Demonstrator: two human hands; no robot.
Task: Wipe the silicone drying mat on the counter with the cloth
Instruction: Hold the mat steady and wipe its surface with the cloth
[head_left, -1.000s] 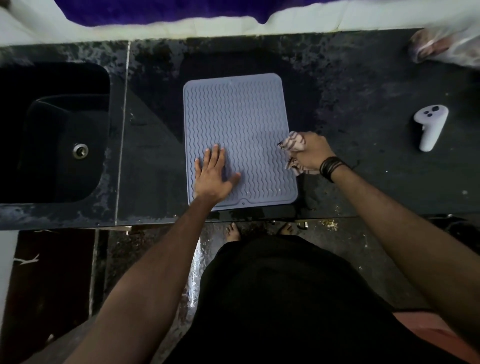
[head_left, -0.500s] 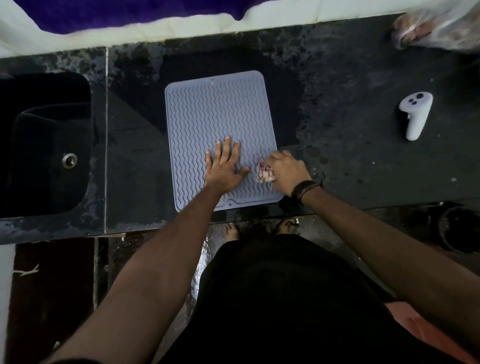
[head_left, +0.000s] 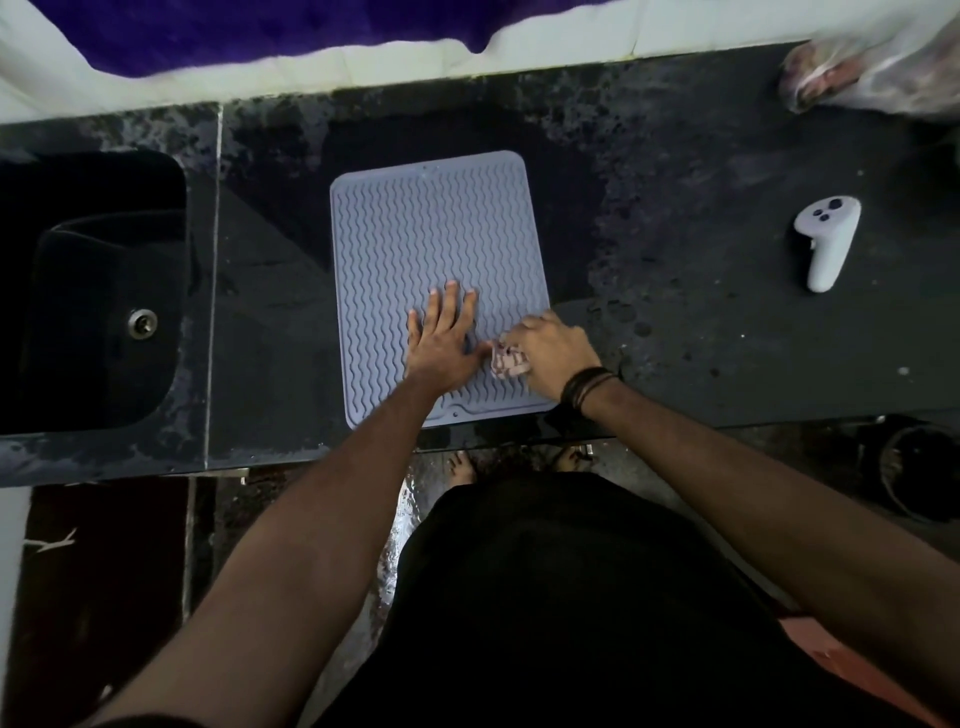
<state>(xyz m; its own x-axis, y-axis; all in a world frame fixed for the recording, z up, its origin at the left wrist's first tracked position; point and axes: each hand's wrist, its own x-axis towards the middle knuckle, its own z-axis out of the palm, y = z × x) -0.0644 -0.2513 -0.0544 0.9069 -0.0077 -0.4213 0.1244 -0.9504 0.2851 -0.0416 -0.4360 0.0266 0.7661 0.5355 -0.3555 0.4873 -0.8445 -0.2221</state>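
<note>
A grey-blue silicone drying mat (head_left: 431, 228) with wavy ridges lies on the dark counter (head_left: 675, 291), near its front edge. My left hand (head_left: 441, 338) presses flat on the mat's lower middle, fingers spread. My right hand (head_left: 550, 353) is closed on a bunched, patterned cloth (head_left: 506, 361) at the mat's lower right part. The cloth touches the mat right beside my left thumb. Most of the cloth is hidden under my fingers.
A dark sink (head_left: 98, 291) with a metal drain (head_left: 141, 322) sits left of the mat. A white controller (head_left: 828, 241) lies on the counter to the right. A plastic-wrapped bundle (head_left: 872, 67) rests at the far right back. The counter's front edge runs just below the mat.
My right hand has slid the cloth from the mat's right edge down and inward onto the mat. My left hand has shifted right across the mat, towards the cloth.
</note>
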